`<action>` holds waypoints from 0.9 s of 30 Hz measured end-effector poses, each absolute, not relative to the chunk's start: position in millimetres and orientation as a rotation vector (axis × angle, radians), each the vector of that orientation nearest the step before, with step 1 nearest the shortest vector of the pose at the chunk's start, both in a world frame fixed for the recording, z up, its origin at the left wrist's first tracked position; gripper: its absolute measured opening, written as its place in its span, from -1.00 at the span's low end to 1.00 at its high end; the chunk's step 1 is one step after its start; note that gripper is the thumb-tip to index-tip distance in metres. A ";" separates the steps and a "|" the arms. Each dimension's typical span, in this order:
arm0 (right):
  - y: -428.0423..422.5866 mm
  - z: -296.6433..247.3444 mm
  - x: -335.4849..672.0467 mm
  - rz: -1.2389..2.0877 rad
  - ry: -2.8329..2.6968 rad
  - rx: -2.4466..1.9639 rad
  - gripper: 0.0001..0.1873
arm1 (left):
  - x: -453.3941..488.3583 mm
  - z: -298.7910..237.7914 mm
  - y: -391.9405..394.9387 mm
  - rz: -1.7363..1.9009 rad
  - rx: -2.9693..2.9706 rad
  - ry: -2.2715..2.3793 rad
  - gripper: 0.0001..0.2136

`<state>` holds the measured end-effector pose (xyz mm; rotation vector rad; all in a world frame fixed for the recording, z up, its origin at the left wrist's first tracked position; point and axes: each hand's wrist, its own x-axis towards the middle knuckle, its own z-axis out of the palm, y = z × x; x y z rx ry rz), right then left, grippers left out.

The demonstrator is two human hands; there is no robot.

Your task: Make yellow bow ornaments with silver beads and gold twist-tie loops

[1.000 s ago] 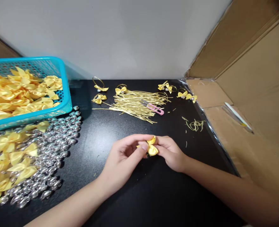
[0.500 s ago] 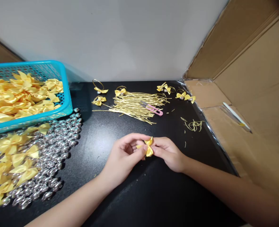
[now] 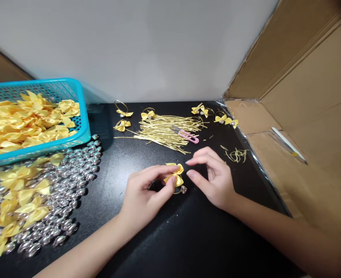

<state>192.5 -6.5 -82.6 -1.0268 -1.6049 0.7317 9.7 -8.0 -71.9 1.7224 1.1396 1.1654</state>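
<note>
Between thumb and fingers, my left hand [image 3: 149, 189] pinches a yellow ribbon bow [image 3: 178, 179] over the black tabletop. Just below the bow shows a thin gold loop with a silver bead [image 3: 183, 189]; how it joins the bow is hidden. Slightly to the right, my right hand [image 3: 212, 177] has its thumb and forefinger apart with nothing between them. Beyond both hands lies a bundle of gold twist ties [image 3: 161, 129], with pink-handled thread snips [image 3: 188, 136] resting on top.
A blue basket [image 3: 85, 119] full of yellow bows stands at the left. Silver beads [image 3: 82, 181] with loose bows [image 3: 33, 210] spread before it. Several bow-and-bead loops [image 3: 123, 114] lie at the back. Gold scraps [image 3: 237, 155] and a white cutter [image 3: 289, 144] are on the right.
My right hand has let go of the bow and drawn back to the right, its fingers parting. My left hand has shifted slightly left with the bow, and the silver bead has come into view.
</note>
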 end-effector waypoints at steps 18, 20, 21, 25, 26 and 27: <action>-3.8 -78.5 186.7 0.716 -1.721 -0.956 -0.88 | 14.5 -60.6 -9.1 0.920 1.782 1.258 -0.88; -3.5 -81.5 185.9 0.789 -1.691 -0.967 -0.88 | 14.5 -59.4 -8.3 0.848 1.689 1.266 -0.87; -3.2 -83.1 185.4 0.819 -1.677 -0.973 -0.88 | 14.2 -59.5 -7.7 0.819 1.649 1.264 -0.86; 0.0 -87.8 183.2 0.930 -1.623 -0.979 -0.91 | 12.9 -61.9 -3.5 0.743 1.563 1.242 -0.83; 1.3 -88.3 182.9 0.962 -1.608 -0.974 -0.92 | 12.3 -62.5 -2.3 0.735 1.549 1.230 -0.83; 2.6 -88.5 182.8 0.994 -1.595 -0.969 -0.93 | 11.6 -63.0 -1.2 0.738 1.534 1.219 -0.82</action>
